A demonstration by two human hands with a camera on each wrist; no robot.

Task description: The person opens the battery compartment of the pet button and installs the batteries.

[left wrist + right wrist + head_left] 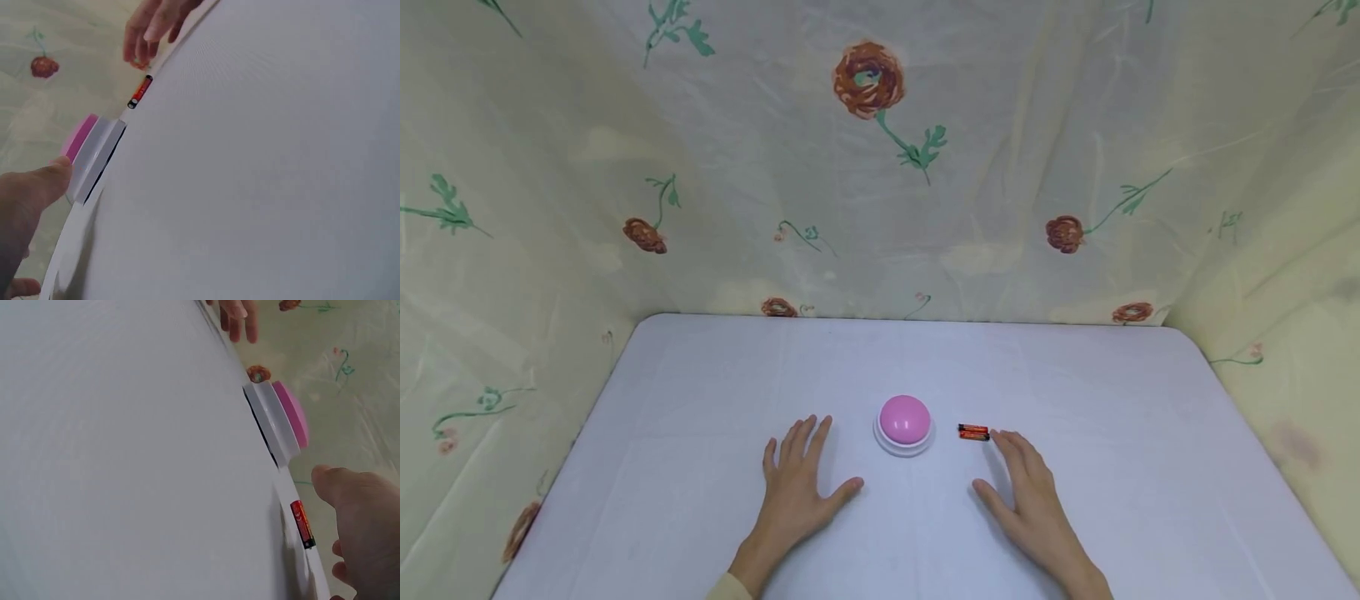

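Note:
A round push light with a pink dome (905, 419) and a white base sits near the middle of the table. To its right, two red-and-black batteries (973, 432) lie side by side. My left hand (797, 492) is left of the light, fingers spread and holding nothing. On the other side, my right hand (1030, 504) has its fingertips close beside the batteries, with thumb and fingers apart; whether they touch cannot be told. Both wrist views show the light's pink top (81, 136) and a battery (302, 524) from the side.
The white tabletop (700, 383) has rounded far corners. Cream cloth (985, 150) with a brown flower print hangs behind it and along both sides.

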